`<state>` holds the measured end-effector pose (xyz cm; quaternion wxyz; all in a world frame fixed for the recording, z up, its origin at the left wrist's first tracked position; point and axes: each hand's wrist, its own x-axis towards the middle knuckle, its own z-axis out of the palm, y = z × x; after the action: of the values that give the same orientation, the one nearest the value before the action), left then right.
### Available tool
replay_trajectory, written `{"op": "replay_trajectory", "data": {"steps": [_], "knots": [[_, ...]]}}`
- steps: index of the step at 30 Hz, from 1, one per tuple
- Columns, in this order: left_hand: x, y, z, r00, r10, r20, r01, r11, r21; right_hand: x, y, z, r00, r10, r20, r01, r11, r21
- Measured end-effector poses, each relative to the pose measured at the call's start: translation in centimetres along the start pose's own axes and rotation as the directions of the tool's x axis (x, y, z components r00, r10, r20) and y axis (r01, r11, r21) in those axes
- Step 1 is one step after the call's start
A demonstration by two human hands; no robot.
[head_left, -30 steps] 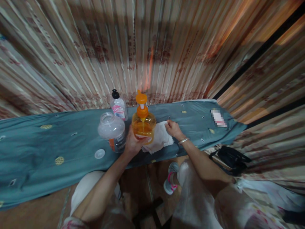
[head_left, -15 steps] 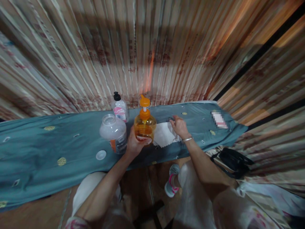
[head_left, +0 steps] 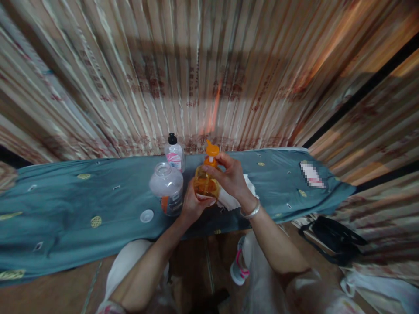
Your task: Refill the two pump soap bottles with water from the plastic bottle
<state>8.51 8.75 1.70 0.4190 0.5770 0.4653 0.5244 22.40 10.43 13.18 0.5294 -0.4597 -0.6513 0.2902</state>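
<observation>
An amber pump bottle (head_left: pixel 204 185) with an orange pump head stands partly full of yellow-orange liquid. My left hand (head_left: pixel 192 204) is closed around its lower body from the left. From the right, my right hand (head_left: pixel 231 174) grips the orange collar below the spout, thumb in front and fingers behind. A white scalloped cloth or paper (head_left: pixel 229 201) lies partly hidden under my right hand and wrist. Left of the pump bottle is a clear wide-mouthed jar (head_left: pixel 166 181), uncapped. Behind it stands a clear bottle (head_left: pixel 174 156) with a black cap and pink label.
A small white lid (head_left: pixel 147 216) lies on the teal patterned tablecloth (head_left: pixel 114 205) at the left. A blurred-out flat object (head_left: pixel 312 175) lies at the right end. Pleated curtains (head_left: pixel 150 78) hang behind the table. A black bag (head_left: pixel 334 237) is at the lower right.
My right hand has left the white cloth and moved left onto the pump bottle's collar. My left hand still holds the bottle. The view has shifted slightly.
</observation>
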Motion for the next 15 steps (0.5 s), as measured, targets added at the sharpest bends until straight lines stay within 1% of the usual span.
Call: {"op": "replay_trajectory", "data": {"steps": [4, 7, 10, 13, 15], "knots": [[0.1, -0.3, -0.1, 1.000, 0.007, 0.017, -0.007, 1.000, -0.022, 0.4, 0.2, -1.0, 0.992, -0.058, 0.111, 0.068, 0.994, -0.084], [0.1, -0.3, -0.2, 1.000, 0.005, 0.030, -0.004, 0.999, -0.036, 0.8, 0.5, -1.4, 0.980, -0.080, 0.183, 0.093, 0.993, -0.066], [0.2, -0.1, -0.3, 0.999, -0.002, 0.038, 0.004, 0.998, -0.065, 0.8, 0.6, -1.6, 0.969, -0.089, 0.230, 0.097, 0.995, -0.025], [0.2, -0.1, -0.3, 0.999, -0.010, 0.043, 0.013, 0.997, -0.081, 0.5, 0.4, -1.7, 0.970, -0.091, 0.227, 0.098, 0.995, -0.022], [0.1, -0.2, -0.3, 0.999, -0.010, 0.038, 0.012, 0.998, -0.062, 0.2, 0.3, -1.6, 0.983, -0.088, 0.162, 0.097, 0.994, -0.050]]}}
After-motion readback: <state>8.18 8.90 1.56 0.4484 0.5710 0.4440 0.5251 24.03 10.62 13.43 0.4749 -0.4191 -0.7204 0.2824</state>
